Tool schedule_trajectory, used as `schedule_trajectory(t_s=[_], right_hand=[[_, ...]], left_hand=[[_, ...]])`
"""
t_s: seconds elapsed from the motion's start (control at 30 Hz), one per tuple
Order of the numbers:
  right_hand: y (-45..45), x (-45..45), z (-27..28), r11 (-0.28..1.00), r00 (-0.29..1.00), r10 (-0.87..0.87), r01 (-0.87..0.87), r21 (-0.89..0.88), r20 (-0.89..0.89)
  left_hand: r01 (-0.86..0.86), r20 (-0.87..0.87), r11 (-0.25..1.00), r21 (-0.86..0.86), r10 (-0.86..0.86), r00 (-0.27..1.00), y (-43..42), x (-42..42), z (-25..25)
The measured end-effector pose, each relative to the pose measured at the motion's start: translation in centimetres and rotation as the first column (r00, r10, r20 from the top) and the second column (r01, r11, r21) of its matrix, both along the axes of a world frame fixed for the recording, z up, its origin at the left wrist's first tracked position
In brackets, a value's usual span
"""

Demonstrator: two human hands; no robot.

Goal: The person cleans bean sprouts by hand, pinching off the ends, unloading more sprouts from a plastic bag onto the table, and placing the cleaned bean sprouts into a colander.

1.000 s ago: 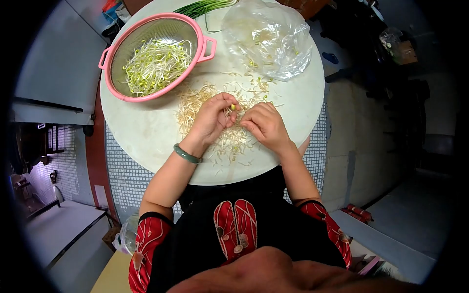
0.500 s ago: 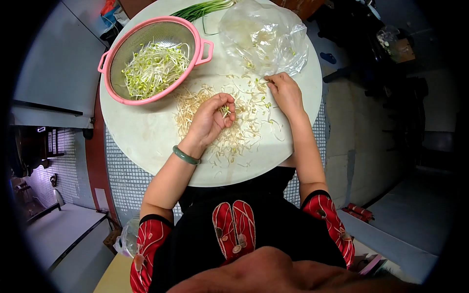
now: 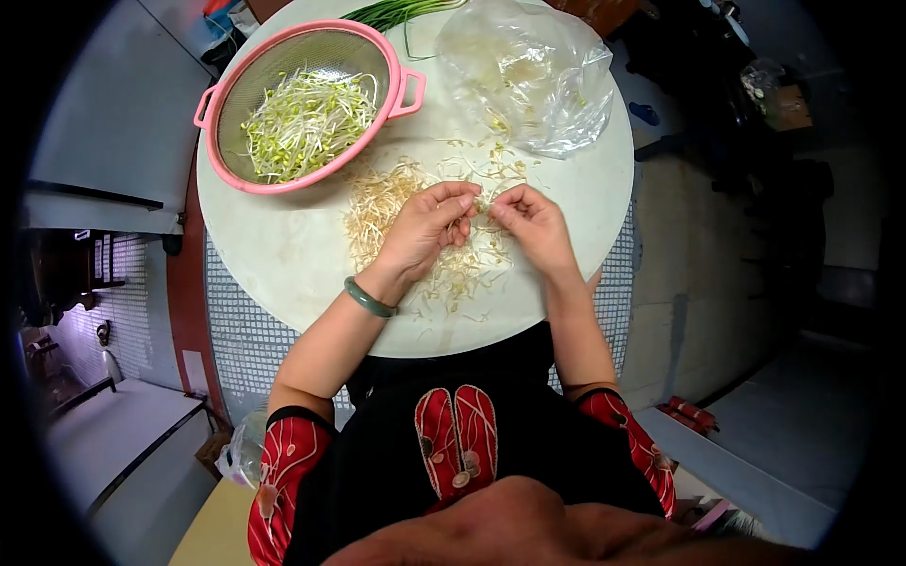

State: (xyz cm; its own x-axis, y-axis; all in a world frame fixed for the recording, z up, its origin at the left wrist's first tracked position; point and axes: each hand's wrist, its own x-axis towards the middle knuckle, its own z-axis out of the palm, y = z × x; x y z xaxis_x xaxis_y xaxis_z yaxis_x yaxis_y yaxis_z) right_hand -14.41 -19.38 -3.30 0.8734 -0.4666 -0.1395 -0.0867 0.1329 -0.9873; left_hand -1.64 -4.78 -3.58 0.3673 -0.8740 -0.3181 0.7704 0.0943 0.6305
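Observation:
Both hands meet over a loose pile of pale sprout roots and scraps [image 3: 376,203] on the round table. My left hand [image 3: 429,226], with a green bangle on its wrist, is closed around a few bean sprouts [image 3: 481,204] whose ends show at the fingertips. Close beside it, my right hand [image 3: 533,224] pinches at the same sprouts with thumb and forefinger. To the upper left, a pink-rimmed metal colander [image 3: 215,156] holds a heap of green-tipped bean sprouts [image 3: 310,127].
A crumpled clear plastic bag [image 3: 543,80] lies on the far right of the white table [image 3: 283,255]. Green onions [image 3: 401,11] lie at the far edge, behind the colander. More scraps are scattered between the bag and my hands.
My right hand has come in from near the bag, leftward and toward me, to meet the left. Stray sprouts at the right of the pile have gone. The view has shifted slightly.

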Motion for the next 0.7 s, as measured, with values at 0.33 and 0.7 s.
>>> schedule_trajectory(t_s=[0.33, 0.7], right_hand=[[1.3, 1.4, 0.5, 0.986, 0.999, -0.008, 0.014, -0.165, 0.032], [0.6, 0.8, 0.3, 0.93, 0.999, 0.032, -0.033, -0.365, -0.01]], left_hand=[[0.067, 0.192, 0.996, 0.064, -0.079, 0.978, 0.2, 0.5, -0.8], [0.157, 0.313, 0.968, 0.197, -0.214, 0.925, 0.5, 0.1, -0.4]])
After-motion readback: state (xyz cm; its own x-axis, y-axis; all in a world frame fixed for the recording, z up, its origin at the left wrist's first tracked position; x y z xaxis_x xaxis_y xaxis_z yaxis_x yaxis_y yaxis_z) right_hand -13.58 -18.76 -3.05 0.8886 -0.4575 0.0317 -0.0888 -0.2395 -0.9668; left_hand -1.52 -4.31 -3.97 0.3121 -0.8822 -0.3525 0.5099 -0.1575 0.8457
